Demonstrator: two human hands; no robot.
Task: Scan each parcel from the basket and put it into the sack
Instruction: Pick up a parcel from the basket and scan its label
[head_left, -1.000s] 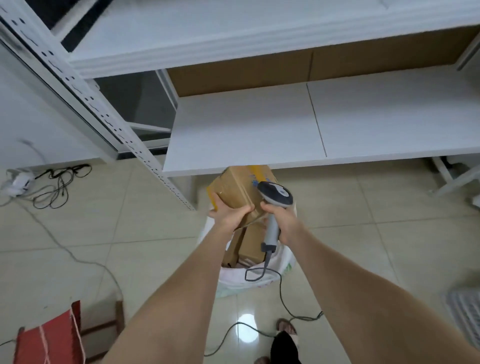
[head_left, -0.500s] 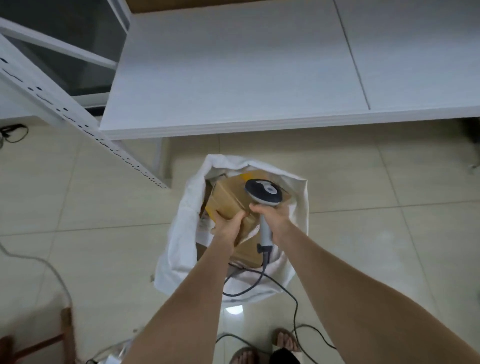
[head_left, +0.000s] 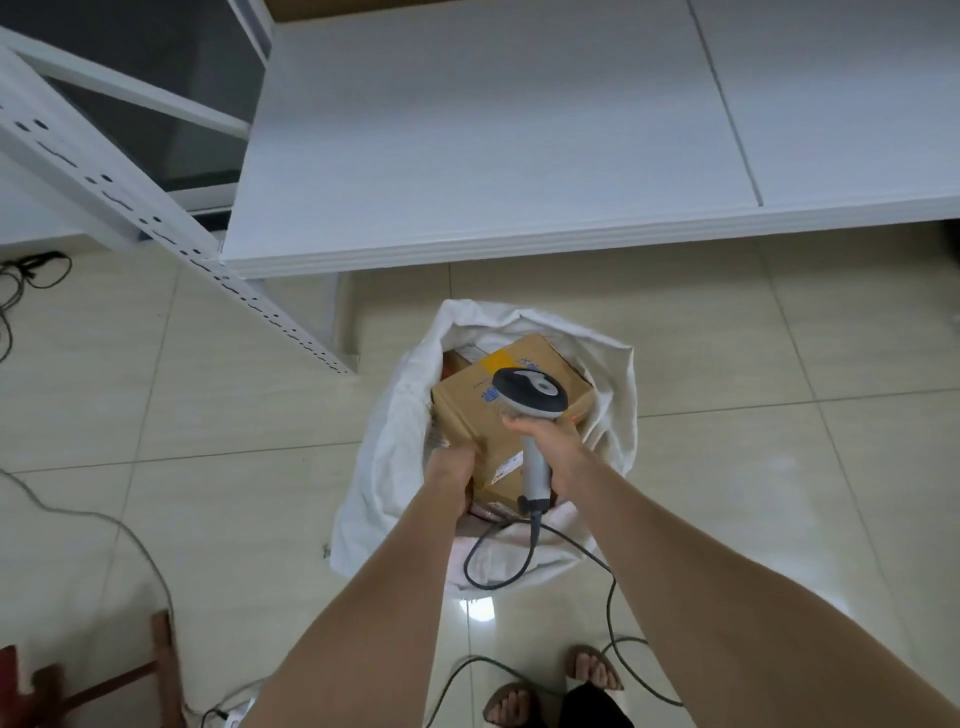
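A brown cardboard parcel (head_left: 467, 402) with a yellow patch and blue print lies in the mouth of the white sack (head_left: 387, 457) on the floor. My left hand (head_left: 449, 465) grips its near left edge. My right hand (head_left: 553, 441) holds the grey handle of a barcode scanner (head_left: 530, 397), whose dark head hovers over the parcel's top. More parcels show below it inside the sack. The basket is out of view.
A white shelf board (head_left: 519, 156) juts out just beyond the sack, with a perforated white upright (head_left: 171, 234) at left. The scanner's cable (head_left: 608, 597) loops over the tiled floor by my feet (head_left: 595, 667). A red wooden stool (head_left: 104, 691) stands at lower left.
The parcel has gone down from above the sack into its mouth, with both hands following. My view has tilted down toward the sack.
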